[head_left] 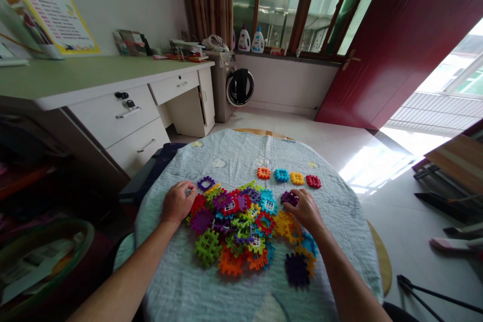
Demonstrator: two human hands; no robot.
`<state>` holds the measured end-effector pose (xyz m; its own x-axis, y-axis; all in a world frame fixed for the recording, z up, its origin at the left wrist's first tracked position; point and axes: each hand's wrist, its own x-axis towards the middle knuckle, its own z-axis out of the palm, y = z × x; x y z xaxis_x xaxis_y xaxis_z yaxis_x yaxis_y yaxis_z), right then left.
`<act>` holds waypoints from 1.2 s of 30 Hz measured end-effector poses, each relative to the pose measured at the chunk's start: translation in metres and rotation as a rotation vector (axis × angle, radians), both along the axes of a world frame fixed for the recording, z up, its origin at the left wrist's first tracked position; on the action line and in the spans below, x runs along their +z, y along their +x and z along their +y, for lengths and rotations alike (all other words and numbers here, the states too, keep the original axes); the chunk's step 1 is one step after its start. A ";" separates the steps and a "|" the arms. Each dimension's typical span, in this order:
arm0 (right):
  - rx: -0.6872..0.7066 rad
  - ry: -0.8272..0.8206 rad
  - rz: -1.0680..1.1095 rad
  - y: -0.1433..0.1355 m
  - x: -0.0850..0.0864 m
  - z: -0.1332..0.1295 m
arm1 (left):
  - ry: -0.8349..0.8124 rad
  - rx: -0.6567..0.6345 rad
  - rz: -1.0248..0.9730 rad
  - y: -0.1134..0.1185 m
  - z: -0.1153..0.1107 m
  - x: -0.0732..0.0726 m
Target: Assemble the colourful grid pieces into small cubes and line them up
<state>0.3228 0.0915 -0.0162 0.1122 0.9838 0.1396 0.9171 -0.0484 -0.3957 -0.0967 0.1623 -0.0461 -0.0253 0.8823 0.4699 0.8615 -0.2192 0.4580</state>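
Observation:
A purple window-shaped plastic block (290,198) is pinched between the thumb and fingers of my right hand (307,210), just right of a heap of building blocks. My left hand (178,203) rests at the heap's left edge, its fingers curled together with nothing visible in them, beside a red block (197,203). The heap mixes toothed-edge pieces, among them a green block (207,247), an orange block (231,261) and a red ring block (265,224). Beyond my right hand lie an orange block (263,173), a blue block (281,175), a yellow block (297,178) and a red block (313,181) in a row.
A pale blue cloth (339,256) covers the round table. One dark purple square block (297,269) lies near my right forearm. Past the table stand a white desk (132,110), a washing machine (224,85) with its door open, and a red door (362,50).

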 end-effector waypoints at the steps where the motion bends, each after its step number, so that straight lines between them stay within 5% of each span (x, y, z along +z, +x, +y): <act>1: 0.002 -0.008 -0.009 -0.001 0.000 0.000 | -0.001 -0.002 0.000 0.000 0.000 0.000; 19: -0.070 -0.037 -0.120 -0.006 0.005 0.019 | 0.003 -0.015 -0.029 0.005 -0.005 0.005; 27: 0.189 0.035 -0.056 -0.073 0.039 0.092 | -0.009 0.007 -0.022 0.005 -0.005 0.004; 36: 0.290 -0.159 -0.210 -0.122 0.021 0.152 | -0.022 0.022 -0.042 0.008 -0.009 0.009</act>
